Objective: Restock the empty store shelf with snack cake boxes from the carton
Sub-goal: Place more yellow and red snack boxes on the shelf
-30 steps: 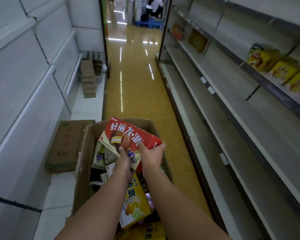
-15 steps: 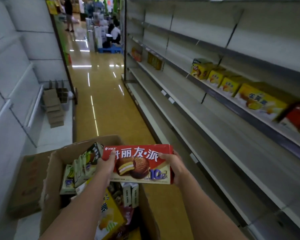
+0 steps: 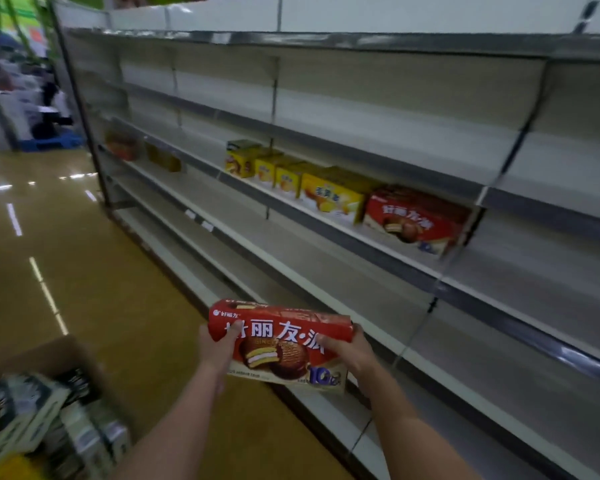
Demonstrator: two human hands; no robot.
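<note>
Red box (image 3: 284, 344) held out in the aisle in front of the shelf (image 3: 378, 237), below the stocked row; left hand (image 3: 219, 348) and right hand (image 3: 343, 348) each clamp an end, thumbs on the front. Risk: grip is only at the ends, could slip or tilt on the reach up; could knock the red box on shelf (image 3: 416, 220) or the yellow boxes (image 3: 329, 195). Carton (image 3: 49, 362) cut off bottom left, contents blurred. Fingers behind the box hidden, far shelf items unreadable
</note>
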